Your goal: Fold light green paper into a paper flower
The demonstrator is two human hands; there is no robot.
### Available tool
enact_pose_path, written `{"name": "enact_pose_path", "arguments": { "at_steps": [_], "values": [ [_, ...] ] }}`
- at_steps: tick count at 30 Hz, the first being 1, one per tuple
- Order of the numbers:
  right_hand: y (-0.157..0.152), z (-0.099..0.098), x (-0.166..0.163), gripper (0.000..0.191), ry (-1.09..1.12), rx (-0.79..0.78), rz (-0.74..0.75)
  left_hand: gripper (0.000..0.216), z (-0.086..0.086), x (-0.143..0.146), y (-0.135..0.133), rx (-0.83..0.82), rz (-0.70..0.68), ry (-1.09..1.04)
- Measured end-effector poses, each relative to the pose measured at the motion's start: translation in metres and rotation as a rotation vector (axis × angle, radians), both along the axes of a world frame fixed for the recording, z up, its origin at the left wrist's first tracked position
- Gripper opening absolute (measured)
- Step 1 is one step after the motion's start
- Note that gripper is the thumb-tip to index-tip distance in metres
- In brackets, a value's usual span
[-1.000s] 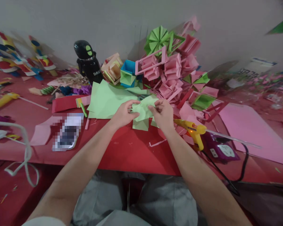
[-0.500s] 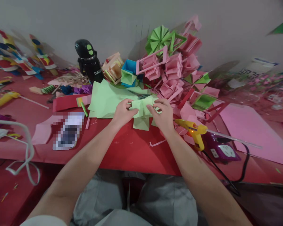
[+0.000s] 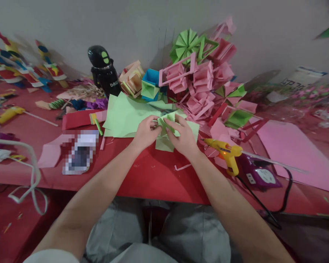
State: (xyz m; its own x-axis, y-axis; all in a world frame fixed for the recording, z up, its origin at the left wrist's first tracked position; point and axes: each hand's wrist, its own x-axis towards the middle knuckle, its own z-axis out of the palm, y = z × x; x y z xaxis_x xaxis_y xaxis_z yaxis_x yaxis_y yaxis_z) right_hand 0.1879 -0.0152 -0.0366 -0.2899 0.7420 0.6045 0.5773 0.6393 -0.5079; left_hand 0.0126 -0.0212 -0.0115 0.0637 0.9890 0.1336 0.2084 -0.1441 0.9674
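Note:
A folded piece of light green paper (image 3: 167,118) is between my hands over the table's near middle. My left hand (image 3: 147,132) is closed on its left edge, thumb and fingers pinching it. My right hand (image 3: 184,137) reaches across its right side, fingers bent over the paper and pressing on the fold; the thumb tip is close below. Under the hands lies a green paper square (image 3: 165,144). Green sheets (image 3: 126,116) are stacked just beyond my left hand. Partly hidden behind the folded piece is a dark pair of scissors (image 3: 164,109).
A yellow glue gun (image 3: 228,155) rests right of my right hand, near a purple power socket (image 3: 259,175). Folded pink paper shapes (image 3: 203,76) pile up against the wall. A black bottle (image 3: 105,75) stands behind the sheets. A phone (image 3: 81,152) lies left, and pink sheets (image 3: 296,153) lie right.
My right hand has shifted from gripping the paper's right edge to reaching over it, fingers now on the fold. The folded piece has turned and opened somewhat; my left hand stays near its place.

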Motion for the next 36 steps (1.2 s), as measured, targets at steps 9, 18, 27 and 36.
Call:
{"name": "enact_pose_path", "arguments": {
  "at_steps": [9, 18, 27, 36],
  "values": [
    [0.001, -0.001, 0.001, 0.037, -0.020, 0.029, 0.037, 0.028, 0.006, 0.005, -0.003, -0.194, -0.041, -0.232],
    [-0.001, 0.003, 0.001, 0.035, -0.012, 0.050, 0.049, 0.035, 0.006, 0.008, -0.004, -0.268, -0.014, -0.418],
    [0.002, 0.001, 0.004, 0.035, 0.001, 0.057, 0.052, 0.014, 0.006, 0.004, -0.004, -0.265, -0.109, -0.504],
    [0.002, 0.001, 0.004, 0.035, 0.013, 0.074, 0.054, 0.025, 0.012, 0.006, -0.006, -0.305, -0.047, -0.616]
  ]
}}
